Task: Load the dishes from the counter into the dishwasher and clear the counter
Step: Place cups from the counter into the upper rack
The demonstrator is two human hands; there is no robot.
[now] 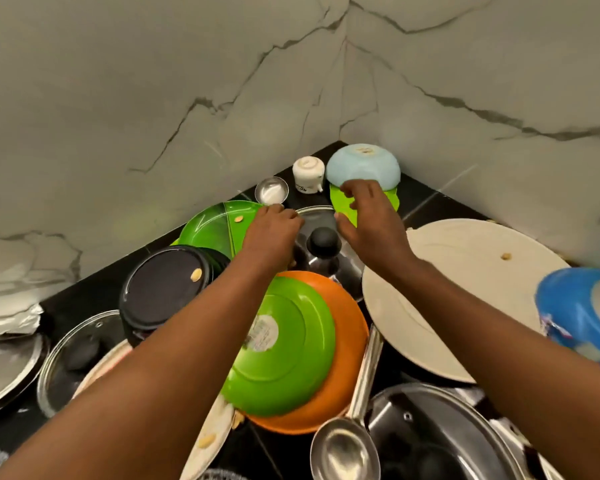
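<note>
Two hands reach to the far corner of the black surface [426, 202], one either side of a steel lid [317, 261] with a black knob [323, 241]. Left hand [272, 233]: fingers curled down at the lid's far-left rim, beside the small steel cup [271, 190]; whether this grip has closed on the rim cannot be told. Right hand [368, 216]: fingers spread and loosely bent, holding nothing, fingertips over the green item [343, 206] under the upturned pale blue bowl [362, 166]. Judgement: that bowl lies just beyond the right hand, which is nearer it; the lid lies between both grips. No dishwasher is in view.
</note>
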